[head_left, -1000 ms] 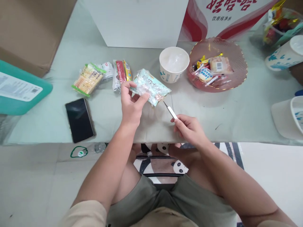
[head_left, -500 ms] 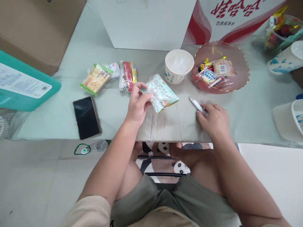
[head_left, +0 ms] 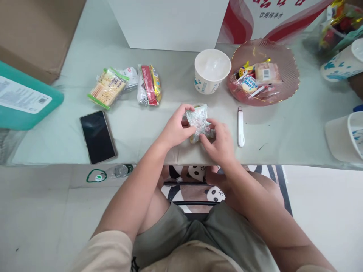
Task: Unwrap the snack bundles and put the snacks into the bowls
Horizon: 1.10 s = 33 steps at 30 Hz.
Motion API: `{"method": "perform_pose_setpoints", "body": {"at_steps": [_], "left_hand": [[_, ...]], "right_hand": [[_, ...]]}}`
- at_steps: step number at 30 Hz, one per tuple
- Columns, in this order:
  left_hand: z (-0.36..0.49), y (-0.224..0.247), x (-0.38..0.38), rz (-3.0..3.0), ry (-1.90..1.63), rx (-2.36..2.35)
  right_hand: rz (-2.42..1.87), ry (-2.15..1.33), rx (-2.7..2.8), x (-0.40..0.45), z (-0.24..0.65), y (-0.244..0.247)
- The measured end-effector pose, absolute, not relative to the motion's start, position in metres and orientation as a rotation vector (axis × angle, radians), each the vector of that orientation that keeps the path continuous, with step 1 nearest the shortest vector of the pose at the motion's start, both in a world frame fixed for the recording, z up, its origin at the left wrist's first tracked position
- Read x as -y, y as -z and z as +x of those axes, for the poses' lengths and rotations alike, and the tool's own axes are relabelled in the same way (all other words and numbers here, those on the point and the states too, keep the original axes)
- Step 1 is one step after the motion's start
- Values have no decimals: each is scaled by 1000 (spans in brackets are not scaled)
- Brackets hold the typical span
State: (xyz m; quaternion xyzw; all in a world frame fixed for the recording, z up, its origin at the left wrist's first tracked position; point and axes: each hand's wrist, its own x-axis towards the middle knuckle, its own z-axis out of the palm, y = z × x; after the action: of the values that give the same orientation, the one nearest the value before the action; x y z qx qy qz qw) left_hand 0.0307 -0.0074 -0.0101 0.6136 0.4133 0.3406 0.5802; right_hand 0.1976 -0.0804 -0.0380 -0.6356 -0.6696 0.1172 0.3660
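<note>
A small snack packet (head_left: 199, 120) in crinkled clear plastic, with green edges, is between my two hands near the front of the table. My left hand (head_left: 177, 128) grips its left side, thumb in front and fingers behind. At its lower right, my right hand (head_left: 221, 143) has its thumb and fingers closed on the wrapper. A white utility knife (head_left: 241, 128) lies on the cloth just right of my right hand. Behind the packet stands a white paper cup (head_left: 208, 85) lined with clear plastic.
A pink glass bowl (head_left: 290, 85) holds wrapped snacks. Cracker packets (head_left: 109, 88) and a red-and-yellow packet (head_left: 149, 85) lie left, above a phone (head_left: 98, 136). A white box (head_left: 170, 26) stands behind; a teal container (head_left: 25, 102) is at left, a white tub (head_left: 338, 138) at right.
My right hand has let go of the utility knife, now lying on the table, and moved left onto the packet. My left hand has brought the packet slightly right and turned it.
</note>
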Motion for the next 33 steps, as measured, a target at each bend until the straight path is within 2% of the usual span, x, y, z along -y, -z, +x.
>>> {"method": "perform_pose_setpoints", "body": {"at_steps": [18,24,29,33], "left_hand": [[17,17,4,2031,-857,-1198],[21,21,-3,1641,-1043,-1403],[28,20,-7,1186,-987,-1547],[26,17,-2,1141,-987,-1601]], "right_hand": [[-1274,-365,1666,81,206,25],[-1336,-409,1529,91,223,22],[-1497,-152,1577,85,255,22],[-1603,-11,1647,68,291,31]]}}
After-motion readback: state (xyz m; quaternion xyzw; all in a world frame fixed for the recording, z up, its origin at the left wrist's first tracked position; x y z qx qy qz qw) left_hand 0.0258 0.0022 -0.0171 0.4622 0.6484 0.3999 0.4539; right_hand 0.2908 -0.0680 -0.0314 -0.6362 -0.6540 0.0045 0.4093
